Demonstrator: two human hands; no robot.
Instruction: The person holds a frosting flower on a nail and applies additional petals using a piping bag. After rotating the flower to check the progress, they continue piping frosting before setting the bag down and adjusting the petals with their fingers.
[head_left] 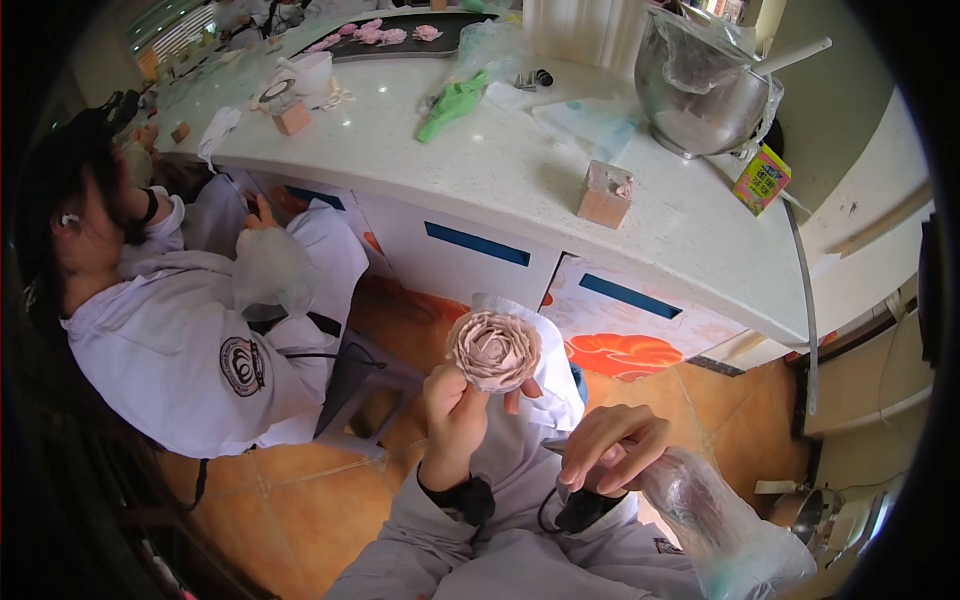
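The right hand [612, 448] is closed around the neck of a clear plastic piping bag [715, 520] filled with pale cream, low above the lap. Just beside it, the left hand [452, 408] pinches from below a pale pink cream rose [493, 350], held upright; its support is probably hidden by the fingers. A person in a white coat [200, 340] sits at the left. On the white desk [520, 170], a small wooden block [604, 195] stands near the front edge, a green piping bag [452, 105] lies in the middle, and a steel bowl [700, 95] stands at the far right corner.
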